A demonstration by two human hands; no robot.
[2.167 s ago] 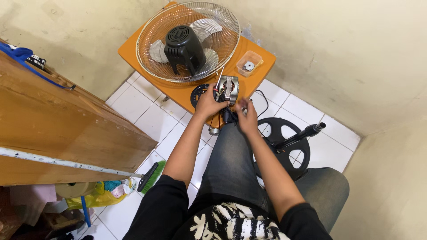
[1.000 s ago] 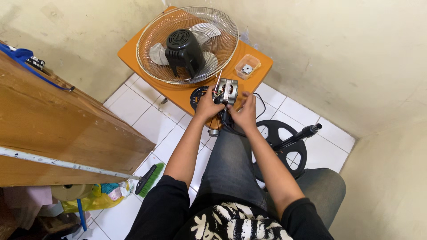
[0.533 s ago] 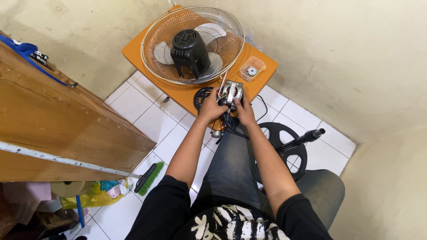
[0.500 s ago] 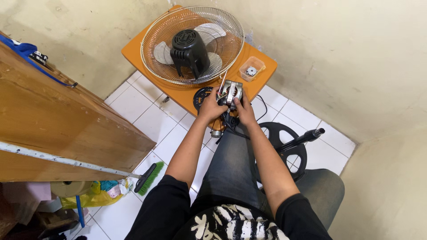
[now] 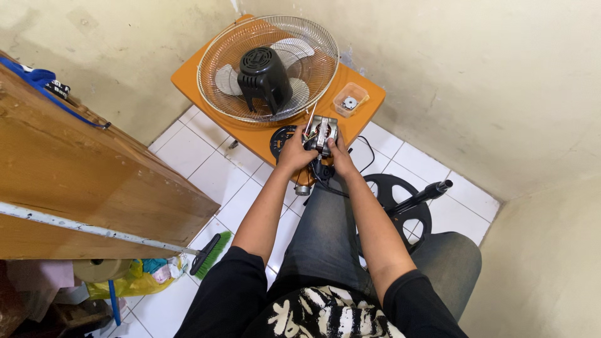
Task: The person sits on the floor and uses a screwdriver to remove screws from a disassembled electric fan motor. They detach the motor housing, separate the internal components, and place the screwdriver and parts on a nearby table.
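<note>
Fan motor, bare metal with exposed windings, held at centre frame just above the near edge of the orange table. Left hand wrapped around the motor's left side, grip clamped on the housing. Right hand against the motor's lower right side, fingers closed on it, grip likewise clamped. Black cables hanging below the motor towards the knee in dark jeans.

On the table, upper centre of frame: wire fan guard lying flat, pale blades inside it, black motor cover standing on top. Small clear plastic container with small parts at the table's right corner, just beside the guard. Round black fan base with black pole on the white tiled floor, right of centre. Wooden board filling the left of frame; green-bristled brush below its lower edge.
</note>
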